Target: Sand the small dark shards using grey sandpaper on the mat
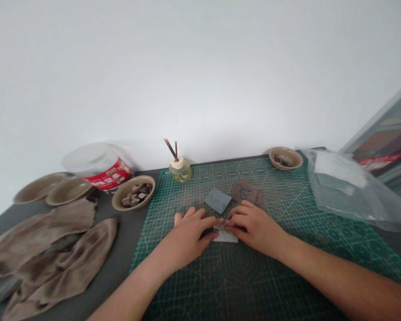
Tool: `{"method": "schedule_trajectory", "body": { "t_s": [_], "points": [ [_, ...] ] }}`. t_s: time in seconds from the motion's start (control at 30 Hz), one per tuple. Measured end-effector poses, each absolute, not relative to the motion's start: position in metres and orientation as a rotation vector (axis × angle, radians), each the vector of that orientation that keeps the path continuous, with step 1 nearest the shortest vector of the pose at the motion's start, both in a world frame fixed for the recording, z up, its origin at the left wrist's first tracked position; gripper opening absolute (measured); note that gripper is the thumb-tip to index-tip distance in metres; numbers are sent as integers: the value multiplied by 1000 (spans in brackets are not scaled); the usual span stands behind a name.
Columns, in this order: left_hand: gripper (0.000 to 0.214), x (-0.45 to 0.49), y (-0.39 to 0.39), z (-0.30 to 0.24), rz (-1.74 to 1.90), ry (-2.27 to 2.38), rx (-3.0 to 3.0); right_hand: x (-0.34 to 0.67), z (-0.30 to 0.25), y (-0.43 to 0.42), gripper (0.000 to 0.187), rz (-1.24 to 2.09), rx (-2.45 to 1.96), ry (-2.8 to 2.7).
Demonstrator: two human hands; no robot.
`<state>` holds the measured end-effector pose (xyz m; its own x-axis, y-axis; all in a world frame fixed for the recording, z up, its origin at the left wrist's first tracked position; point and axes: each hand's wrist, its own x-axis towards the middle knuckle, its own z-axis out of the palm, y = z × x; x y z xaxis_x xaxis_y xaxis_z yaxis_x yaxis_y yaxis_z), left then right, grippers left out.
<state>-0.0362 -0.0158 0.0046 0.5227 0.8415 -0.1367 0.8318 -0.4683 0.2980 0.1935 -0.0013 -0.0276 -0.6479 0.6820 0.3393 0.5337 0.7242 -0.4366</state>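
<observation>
1. the left hand (187, 236) lies curled and low on the mat, its fingertips (217, 220) reaching the top edge of a pale sheet (225, 236). the hand is narrow, but i cannot tell whether it grips the sheet or only presses on it.
2. the right hand (254, 227) mirrors it, with its fingers closed together over the sheet's other corner and touching the left fingertips. its hold is also hard to tell, as the hands hide most of the sheet.
3. just ahead of the hands, a grey-blue paper square (218, 200) lies tilted and untouched, nearly touching a brown square with blue marks (245, 192). both lie flat, with neither in hand.
4. all of this sits on a green cutting mat (240, 285).
5. farther out, a tan bowl of dark chips (133, 192) and another bowl (285, 158) hold their pieces. a reed diffuser (180, 170) stands at the back, and a clear plastic bag (347, 187) lies to the right.
6. on the grey table (113, 267) to the left are stained cloths (50, 254), two shallow dishes (53, 189) and a red-labelled tub (107, 174).
</observation>
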Motion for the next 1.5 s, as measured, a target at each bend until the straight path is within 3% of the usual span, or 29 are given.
{"method": "schedule_trajectory", "body": {
  "t_s": [1.1,1.37,1.5],
  "points": [
    [21,-39,-14,0,101,1368,2482,198,-24,2,8,540,-828,-2478],
    [32,-31,-21,21,383,1092,2496,189,-15,-8,10,697,-820,-2220],
    [21,-31,-23,19,490,953,2505,191,-13,-13,16,870,-930,-2086]
  ]
}}
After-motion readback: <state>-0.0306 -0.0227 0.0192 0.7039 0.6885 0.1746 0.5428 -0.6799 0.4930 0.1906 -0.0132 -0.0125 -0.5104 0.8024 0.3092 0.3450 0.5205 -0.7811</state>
